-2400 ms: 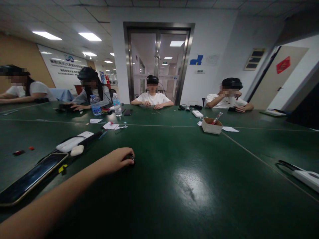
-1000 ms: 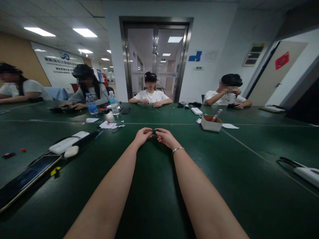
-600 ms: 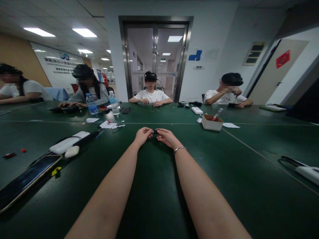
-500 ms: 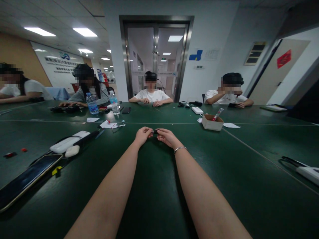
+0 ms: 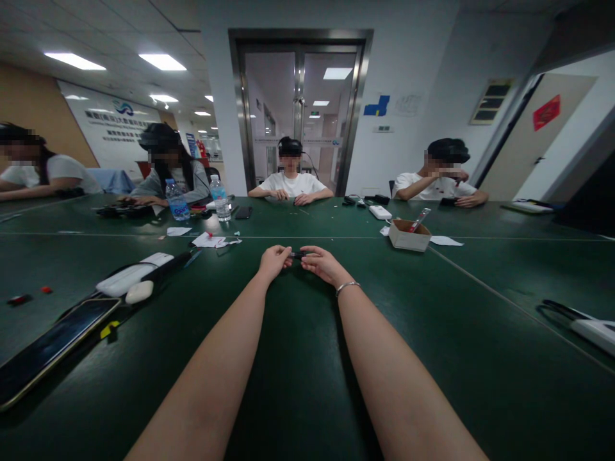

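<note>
Both arms reach forward over the green table (image 5: 298,358), and my hands meet near its middle. Between the fingertips is a small dark object (image 5: 297,255), too small to name. My left hand (image 5: 275,262) pinches its left end, where a greyish bit shows. My right hand (image 5: 324,264) has its thumb and index finger at the right end, closed about it, the index finger arched a little above. A silver bangle (image 5: 346,287) circles the right wrist.
To the left lie a phone (image 5: 52,349), a white power bank (image 5: 135,272), a white earbud case (image 5: 139,292) and red bits. Ahead stand two water bottles (image 5: 221,203) and scraps of paper (image 5: 209,241). An open box (image 5: 409,238) sits front right. Several people sit across the table.
My left hand has shifted slightly left, and more of the dark object shows between the hands. The right index finger has lifted a little. A person at the right has moved a hand.
</note>
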Tool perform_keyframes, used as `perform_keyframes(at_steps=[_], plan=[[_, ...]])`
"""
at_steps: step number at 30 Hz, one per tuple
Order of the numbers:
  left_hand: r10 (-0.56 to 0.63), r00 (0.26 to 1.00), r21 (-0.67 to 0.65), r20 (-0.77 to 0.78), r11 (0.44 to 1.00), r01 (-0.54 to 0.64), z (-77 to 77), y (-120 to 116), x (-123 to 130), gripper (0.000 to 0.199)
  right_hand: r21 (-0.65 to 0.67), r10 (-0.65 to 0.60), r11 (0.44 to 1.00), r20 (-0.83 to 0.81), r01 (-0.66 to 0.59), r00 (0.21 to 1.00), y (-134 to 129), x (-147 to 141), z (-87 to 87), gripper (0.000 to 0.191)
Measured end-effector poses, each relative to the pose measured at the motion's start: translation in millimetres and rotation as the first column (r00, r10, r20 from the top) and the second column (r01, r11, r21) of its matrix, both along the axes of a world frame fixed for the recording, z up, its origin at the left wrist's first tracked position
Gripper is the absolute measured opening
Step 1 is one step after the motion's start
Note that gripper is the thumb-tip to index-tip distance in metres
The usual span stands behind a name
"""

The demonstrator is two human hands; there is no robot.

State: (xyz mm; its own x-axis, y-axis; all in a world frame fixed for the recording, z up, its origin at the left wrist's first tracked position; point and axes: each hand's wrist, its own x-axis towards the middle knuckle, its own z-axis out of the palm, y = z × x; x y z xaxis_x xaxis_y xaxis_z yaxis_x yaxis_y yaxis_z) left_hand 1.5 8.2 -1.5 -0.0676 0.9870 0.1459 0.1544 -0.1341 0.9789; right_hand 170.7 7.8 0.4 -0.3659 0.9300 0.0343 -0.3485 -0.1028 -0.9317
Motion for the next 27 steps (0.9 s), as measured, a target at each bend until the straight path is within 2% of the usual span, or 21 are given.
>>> perform_keyframes(at_steps=[8,27], plan=[[-0.061,0.988,-0.003,-0.142,0.998,0.061,-2.6,-0.4,-0.8,0.025,-0.006,0.005,1.0,-0.035,-0.005,0.999,0.3,0.8,0.4,0.019],[-0.084,0.98,-0.099,-0.179,0.993,0.067,4.9,-3.2,-1.6,0.028,0.014,0.072,0.997,-0.036,-0.072,0.997,0.6,3.2,-0.4,0.027]])
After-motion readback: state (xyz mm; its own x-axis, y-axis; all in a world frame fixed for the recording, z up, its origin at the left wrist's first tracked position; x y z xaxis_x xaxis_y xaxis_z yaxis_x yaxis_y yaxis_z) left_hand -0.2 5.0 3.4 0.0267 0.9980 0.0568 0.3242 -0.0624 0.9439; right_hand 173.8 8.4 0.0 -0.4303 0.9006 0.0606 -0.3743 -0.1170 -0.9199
